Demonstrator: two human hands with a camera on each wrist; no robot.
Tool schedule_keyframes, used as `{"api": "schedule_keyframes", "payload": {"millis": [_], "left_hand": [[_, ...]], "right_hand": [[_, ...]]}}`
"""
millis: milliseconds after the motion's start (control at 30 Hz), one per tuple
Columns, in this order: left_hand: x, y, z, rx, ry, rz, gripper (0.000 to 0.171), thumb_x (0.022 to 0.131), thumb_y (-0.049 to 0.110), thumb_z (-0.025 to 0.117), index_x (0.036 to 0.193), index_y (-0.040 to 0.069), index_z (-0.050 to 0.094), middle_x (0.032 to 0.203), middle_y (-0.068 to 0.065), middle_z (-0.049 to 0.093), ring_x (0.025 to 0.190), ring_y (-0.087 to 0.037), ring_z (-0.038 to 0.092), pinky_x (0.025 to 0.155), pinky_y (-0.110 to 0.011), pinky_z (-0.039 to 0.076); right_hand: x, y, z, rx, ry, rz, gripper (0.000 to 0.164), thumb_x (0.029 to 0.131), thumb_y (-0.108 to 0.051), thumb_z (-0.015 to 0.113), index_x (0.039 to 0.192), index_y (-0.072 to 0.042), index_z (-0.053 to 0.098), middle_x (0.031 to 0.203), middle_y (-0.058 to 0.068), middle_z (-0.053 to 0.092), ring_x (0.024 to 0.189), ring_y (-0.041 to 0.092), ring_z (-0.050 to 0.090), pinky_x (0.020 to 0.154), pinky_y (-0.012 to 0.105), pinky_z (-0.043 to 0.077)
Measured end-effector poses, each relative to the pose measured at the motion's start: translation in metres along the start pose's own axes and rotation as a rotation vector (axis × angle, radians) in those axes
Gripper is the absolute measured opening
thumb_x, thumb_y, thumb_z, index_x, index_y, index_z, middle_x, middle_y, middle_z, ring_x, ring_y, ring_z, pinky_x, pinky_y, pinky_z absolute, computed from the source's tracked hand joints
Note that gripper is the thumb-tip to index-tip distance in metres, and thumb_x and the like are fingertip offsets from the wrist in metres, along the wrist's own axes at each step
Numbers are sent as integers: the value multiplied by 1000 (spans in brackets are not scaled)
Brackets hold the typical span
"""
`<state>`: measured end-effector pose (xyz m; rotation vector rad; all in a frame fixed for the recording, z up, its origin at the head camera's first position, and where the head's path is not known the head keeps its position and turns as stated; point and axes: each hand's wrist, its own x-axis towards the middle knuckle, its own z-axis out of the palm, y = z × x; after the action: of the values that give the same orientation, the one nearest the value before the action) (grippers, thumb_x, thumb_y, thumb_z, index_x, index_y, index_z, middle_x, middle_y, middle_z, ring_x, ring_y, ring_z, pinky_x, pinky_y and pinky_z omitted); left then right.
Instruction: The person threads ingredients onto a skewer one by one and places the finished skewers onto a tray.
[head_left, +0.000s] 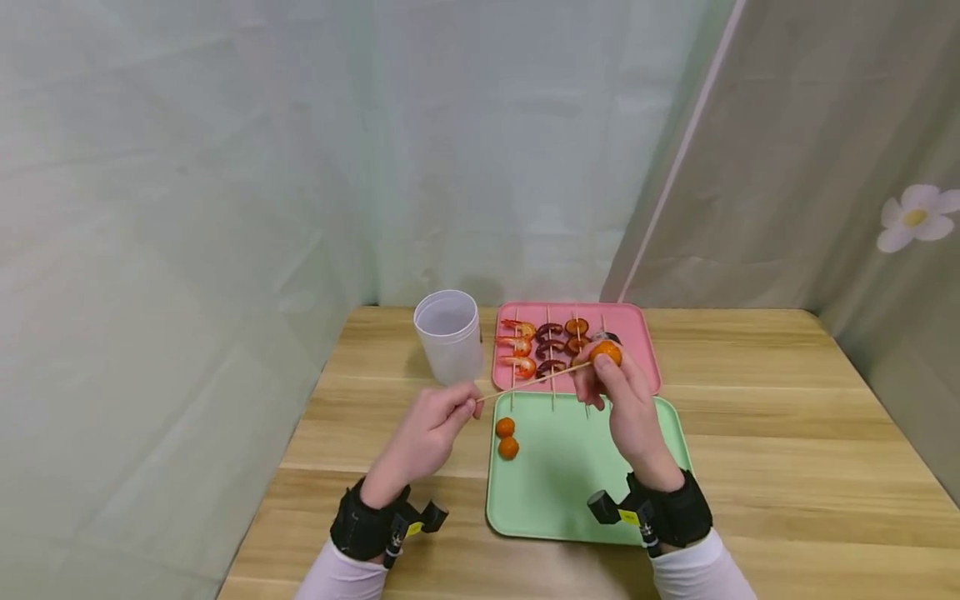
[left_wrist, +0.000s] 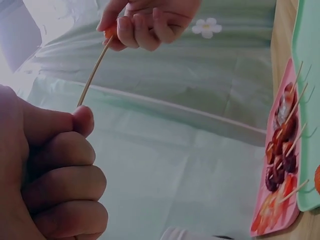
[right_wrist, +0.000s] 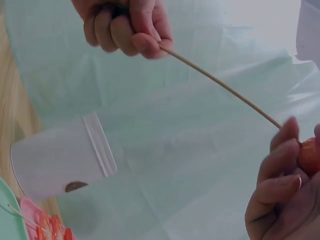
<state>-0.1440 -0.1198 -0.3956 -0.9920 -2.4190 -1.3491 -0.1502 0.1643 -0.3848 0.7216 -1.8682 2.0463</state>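
Observation:
My left hand (head_left: 427, 425) pinches one end of a thin wooden skewer (head_left: 536, 382) between thumb and forefinger, its other fingers curled. The skewer runs up to the right, slightly bowed in the left wrist view. At its far end my right hand (head_left: 630, 408) grips a glossy orange ball (head_left: 606, 352) between thumb and fingers. In the right wrist view the skewer's end meets that ball (right_wrist: 309, 156), partly hidden by the fingers. Below, two more orange balls (head_left: 507, 448) lie at the left side of a green tray (head_left: 585, 508). Both hands are raised above the table.
Behind the green tray sits a pink tray (head_left: 641, 342) with several skewers of shrimp (head_left: 516, 346), dark brown pieces (head_left: 551, 348) and round brown slices (head_left: 577, 327); some stick ends reach over the green tray. A whitish cup (head_left: 450, 342) stands left of it. Curtains enclose the wooden table (head_left: 787, 467).

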Motion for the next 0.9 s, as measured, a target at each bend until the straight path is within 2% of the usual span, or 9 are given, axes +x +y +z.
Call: {"api": "schedule_keyframes", "payload": {"millis": [267,467,633,767,900], "left_hand": [[1,-1,14,-11,71,-12,22,107,-2,54,91,8,66,74,7,51,65,-7,43,59,-28,41],[1,1,16,-34,67,-54,25,106,-4,54,88,12,64,70,11,43,61,-6,38,57,-27,36],[0,0,13,-67,71,-65,28,106,-5,52,85,11,63,75,7,53,66,-10,46,62,-29,41],[-1,-1,11,-64,81,-77,27,106,-5,51,84,6,62,75,6,53,64,-9,43,62,-28,38],[1,2,11,-51,81,-82,27,105,-6,51,83,6,61,73,7,51,60,-7,39,59,-27,35]], "right_hand": [[2,7,10,61,104,28,34,119,-27,32,114,1,51,66,4,43,57,20,36,52,34,30],[2,5,7,111,47,26,30,119,-26,32,119,-2,50,66,5,41,55,20,33,52,34,29],[1,3,9,113,-18,-21,28,119,-22,30,120,-2,49,67,5,40,55,20,35,52,34,31],[0,5,15,115,-1,-33,29,120,-22,29,121,0,47,66,4,38,54,20,33,51,34,28],[-1,7,20,87,32,-32,33,120,-21,27,117,8,44,65,4,37,54,21,31,51,35,25]]}}
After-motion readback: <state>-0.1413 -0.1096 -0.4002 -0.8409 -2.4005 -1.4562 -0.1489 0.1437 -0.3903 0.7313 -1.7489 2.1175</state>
